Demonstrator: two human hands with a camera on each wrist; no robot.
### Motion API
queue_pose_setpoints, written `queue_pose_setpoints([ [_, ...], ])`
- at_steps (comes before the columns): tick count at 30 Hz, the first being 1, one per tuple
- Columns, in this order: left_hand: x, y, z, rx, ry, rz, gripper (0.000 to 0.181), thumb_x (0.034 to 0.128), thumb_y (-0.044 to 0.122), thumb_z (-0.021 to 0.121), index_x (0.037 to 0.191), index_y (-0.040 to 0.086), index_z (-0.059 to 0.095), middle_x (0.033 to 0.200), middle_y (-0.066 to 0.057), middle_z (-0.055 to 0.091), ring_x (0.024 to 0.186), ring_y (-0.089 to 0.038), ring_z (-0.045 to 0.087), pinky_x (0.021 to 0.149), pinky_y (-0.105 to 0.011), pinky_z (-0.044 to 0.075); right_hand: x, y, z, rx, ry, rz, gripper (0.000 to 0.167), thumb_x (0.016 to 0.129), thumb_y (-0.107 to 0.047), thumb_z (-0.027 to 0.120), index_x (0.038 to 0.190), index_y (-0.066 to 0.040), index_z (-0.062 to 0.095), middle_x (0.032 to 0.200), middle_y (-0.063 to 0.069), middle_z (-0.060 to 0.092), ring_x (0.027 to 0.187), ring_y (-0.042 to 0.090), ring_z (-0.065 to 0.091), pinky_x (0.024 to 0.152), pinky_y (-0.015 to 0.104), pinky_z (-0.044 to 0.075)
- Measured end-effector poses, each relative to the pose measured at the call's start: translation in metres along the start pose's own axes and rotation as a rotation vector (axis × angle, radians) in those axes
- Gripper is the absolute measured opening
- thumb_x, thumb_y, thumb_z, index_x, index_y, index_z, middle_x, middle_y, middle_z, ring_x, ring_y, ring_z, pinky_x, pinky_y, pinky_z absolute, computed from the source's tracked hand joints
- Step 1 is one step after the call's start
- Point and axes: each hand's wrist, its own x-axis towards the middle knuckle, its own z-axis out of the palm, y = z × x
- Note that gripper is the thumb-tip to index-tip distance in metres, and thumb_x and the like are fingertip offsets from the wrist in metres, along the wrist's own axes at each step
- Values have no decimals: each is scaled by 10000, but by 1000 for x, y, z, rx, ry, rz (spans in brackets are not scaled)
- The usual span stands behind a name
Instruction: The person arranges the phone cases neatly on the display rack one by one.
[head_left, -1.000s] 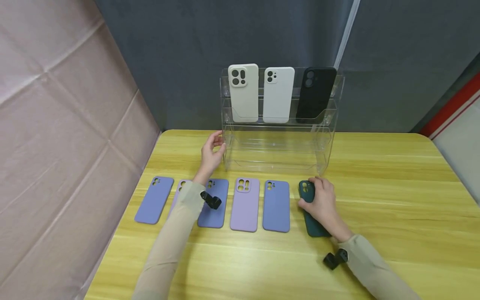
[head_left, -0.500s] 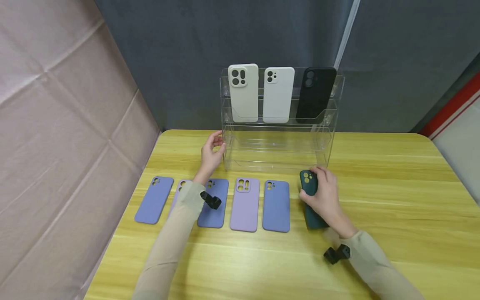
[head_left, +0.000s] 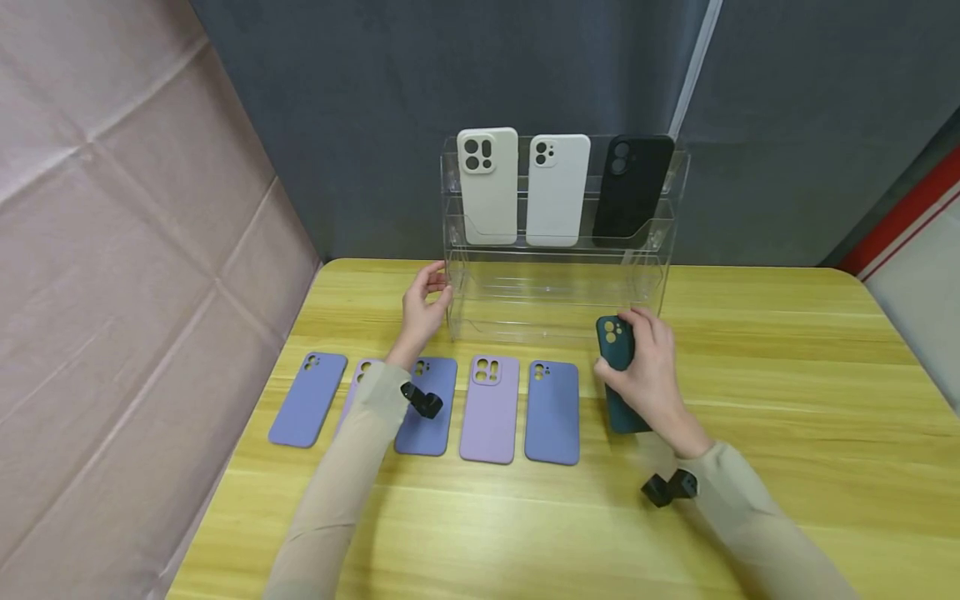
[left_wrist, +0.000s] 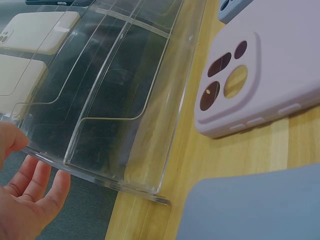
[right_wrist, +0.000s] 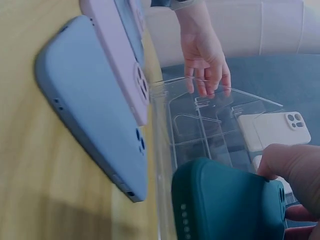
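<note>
My right hand (head_left: 651, 373) grips a dark green phone case (head_left: 617, 342) by its sides, thumb on the left edge and fingers over the right. The case is held in front of the rack's lower right; the hand covers part of it. The right wrist view shows the green case (right_wrist: 230, 200) close up, above table level. My left hand (head_left: 423, 310) rests its fingertips against the left side of a clear acrylic display rack (head_left: 547, 292). In the left wrist view, relaxed fingers (left_wrist: 57, 192) touch the rack's side edge.
On the rack's upper part stand a cream case (head_left: 489, 200), a white case (head_left: 557, 200) and a black case (head_left: 632, 187). A row of blue cases (head_left: 552, 417) and lilac cases (head_left: 489, 425) lies on the wooden table (head_left: 480, 533). My left forearm partly covers two.
My right hand has lifted the dark green case off the table and carried it away from me, toward the rack. The left hand has stayed at the rack's side.
</note>
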Motion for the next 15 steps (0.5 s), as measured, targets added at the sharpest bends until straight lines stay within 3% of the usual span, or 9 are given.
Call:
queue_pose_setpoints([
  [6,0,-1,0,-17,-4,20,377,875,-131,516,1249,-146,469,1096,-371,513,1003,-473,501,881,-514,424,13,-5,0,11,38,-29,608,651,-47,697,1200,111,488,1261,320,424,1141,476,358,923,574,297],
  [15,0,-1,0,-22,-7,14,381,878,-130,514,1255,-142,468,1101,-360,516,1010,-465,503,879,-495,425,36,-17,5,42,67,-75,635,659,-49,690,1241,101,485,1276,302,430,1164,450,360,957,561,280],
])
